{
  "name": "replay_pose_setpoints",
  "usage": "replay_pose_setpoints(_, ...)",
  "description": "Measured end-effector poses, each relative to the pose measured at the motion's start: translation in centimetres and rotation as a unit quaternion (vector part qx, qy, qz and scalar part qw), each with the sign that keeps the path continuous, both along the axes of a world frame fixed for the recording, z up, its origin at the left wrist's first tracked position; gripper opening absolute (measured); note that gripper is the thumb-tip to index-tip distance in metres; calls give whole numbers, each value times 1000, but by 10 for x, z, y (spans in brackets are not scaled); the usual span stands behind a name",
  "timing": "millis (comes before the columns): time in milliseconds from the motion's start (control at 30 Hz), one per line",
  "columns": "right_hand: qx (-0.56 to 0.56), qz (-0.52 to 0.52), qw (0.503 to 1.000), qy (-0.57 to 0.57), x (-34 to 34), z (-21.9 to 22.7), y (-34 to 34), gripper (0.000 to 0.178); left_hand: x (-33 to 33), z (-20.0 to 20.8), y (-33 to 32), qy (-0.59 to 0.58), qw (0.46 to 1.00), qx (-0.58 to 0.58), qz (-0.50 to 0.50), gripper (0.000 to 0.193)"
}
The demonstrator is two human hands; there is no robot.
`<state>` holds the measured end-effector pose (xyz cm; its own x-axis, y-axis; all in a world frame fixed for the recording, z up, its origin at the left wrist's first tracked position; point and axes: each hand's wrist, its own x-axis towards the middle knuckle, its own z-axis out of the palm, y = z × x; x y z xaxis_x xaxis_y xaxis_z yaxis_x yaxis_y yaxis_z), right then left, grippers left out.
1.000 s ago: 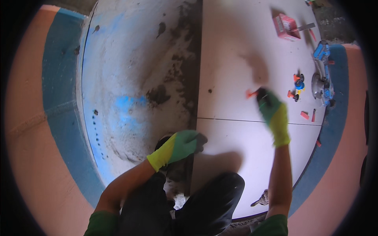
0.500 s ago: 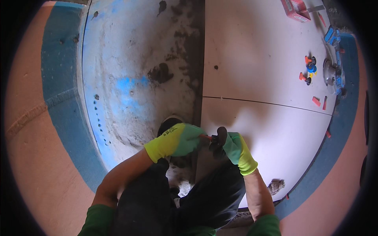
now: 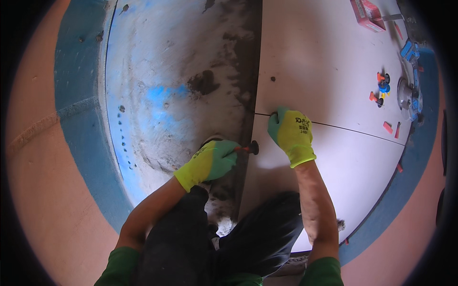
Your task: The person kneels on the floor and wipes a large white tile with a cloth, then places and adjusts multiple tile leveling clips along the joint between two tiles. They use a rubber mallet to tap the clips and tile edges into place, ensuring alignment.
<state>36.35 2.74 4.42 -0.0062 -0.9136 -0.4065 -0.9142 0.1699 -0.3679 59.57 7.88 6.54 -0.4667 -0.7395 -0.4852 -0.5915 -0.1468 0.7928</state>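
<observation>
My left hand point(image 3: 217, 161), in a yellow and green glove, is closed round a tile leveler point(image 3: 253, 148), whose red-orange handle runs into the fingers and whose black round end sticks out to the right. Ahead and to the right, my gloved right hand point(image 3: 292, 131) has its fingertips down on the thin dark joint between a far pale tile point(image 3: 324, 71) and a near pale tile point(image 3: 353, 152). Those fingers are curled together; a small dark bit shows at their tips, mostly hidden by the glove.
Left of the tiles lies rough grey floor point(image 3: 143, 124) with blue stains. Along the right edge are several more levelers point(image 3: 383, 88), red wedges point(image 3: 388, 127), a round metal suction cup point(image 3: 404, 93), blue clips point(image 3: 414, 50) and a red box point(image 3: 367, 16). My knees are below.
My right hand has left the left hand's side and moved forward to the tile joint. The left hand keeps the leveler, whose black end now shows free. The view has shifted slightly.
</observation>
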Motion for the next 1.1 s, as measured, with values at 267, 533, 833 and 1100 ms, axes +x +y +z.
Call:
replay_pose_setpoints(267,-27,27,999,-25,-10,-3,1,19,-1,-6,4,30,998,-56,-25,29)
replay_pose_setpoints(533,-63,73,992,-76,5,-14,1,17,-2,-6,-7,68,997,22,-20,29)
replay_pose_setpoints(833,165,-196,850,-460,-23,48,12,26,3,1,-8,147,930,279,189,22)
replay_pose_setpoints(1100,193,-213,819,-496,-19,33,78,32,-8,14,-20,66,981,183,18,24)
